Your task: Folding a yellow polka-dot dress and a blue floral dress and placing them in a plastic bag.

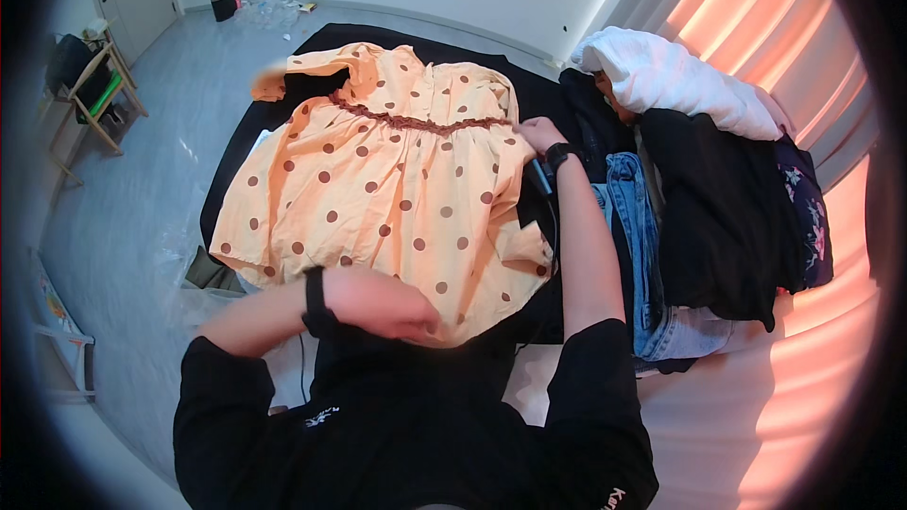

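A peach dress [378, 189] with brown polka dots lies spread out, a brown ruffled band [425, 123] across its waist. One sleeve [321, 64] stretches to the far left; another cuff-like part [524, 244] is folded over at the right. At the near hem, my left hand [392, 307] has its fingers closed on the fabric. My right hand [540, 135] pinches the dress's right side at the waist band. Under my right wrist shows a slim bluish object [541, 176], mostly hidden, whose kind I cannot make out.
Beneath the dress is a black-covered table [248, 142]. Piled clothes stand at the right: blue jeans [635, 246], a black garment [713, 217] and a white bundle [675, 80]. Beyond them hangs a pinkish curtain [756, 28]. A wooden chair [104, 94] stands at the far left.
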Demonstrator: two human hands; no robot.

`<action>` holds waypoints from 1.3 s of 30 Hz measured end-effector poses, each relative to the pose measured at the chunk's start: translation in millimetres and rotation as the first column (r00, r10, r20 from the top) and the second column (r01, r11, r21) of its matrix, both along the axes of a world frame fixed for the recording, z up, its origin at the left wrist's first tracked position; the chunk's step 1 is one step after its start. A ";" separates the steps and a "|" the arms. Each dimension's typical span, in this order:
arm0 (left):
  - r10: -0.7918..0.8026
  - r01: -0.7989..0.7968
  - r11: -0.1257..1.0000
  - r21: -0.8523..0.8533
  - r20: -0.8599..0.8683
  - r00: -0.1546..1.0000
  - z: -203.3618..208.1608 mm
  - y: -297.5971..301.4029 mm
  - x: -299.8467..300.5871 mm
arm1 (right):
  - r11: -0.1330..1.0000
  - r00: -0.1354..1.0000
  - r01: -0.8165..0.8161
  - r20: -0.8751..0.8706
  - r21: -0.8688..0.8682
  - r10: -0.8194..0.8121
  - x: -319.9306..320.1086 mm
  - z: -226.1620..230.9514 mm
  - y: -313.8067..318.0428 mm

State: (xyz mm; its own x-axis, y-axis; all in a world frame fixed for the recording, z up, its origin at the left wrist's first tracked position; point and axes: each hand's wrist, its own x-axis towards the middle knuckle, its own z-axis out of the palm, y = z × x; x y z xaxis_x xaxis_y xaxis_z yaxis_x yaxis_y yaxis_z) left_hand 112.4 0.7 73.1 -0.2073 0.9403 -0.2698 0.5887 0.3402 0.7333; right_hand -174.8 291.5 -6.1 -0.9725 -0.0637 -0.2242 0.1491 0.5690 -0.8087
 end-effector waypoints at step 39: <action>0.745 -0.927 0.291 0.237 0.552 0.375 -64.0 -103.3 -155.9 | 0.939 0.786 0.153 -0.614 0.309 0.074 -4.6 117.7 42.5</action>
State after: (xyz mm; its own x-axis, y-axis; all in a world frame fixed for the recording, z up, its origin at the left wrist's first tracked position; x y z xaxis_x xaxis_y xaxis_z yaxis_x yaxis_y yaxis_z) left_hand -43.5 -102.6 9.1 -0.9537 0.2809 -0.1076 -0.0832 0.0974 0.9918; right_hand -179.4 334.1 111.6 -0.9084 -0.0559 0.4143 -0.2798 0.8176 -0.5032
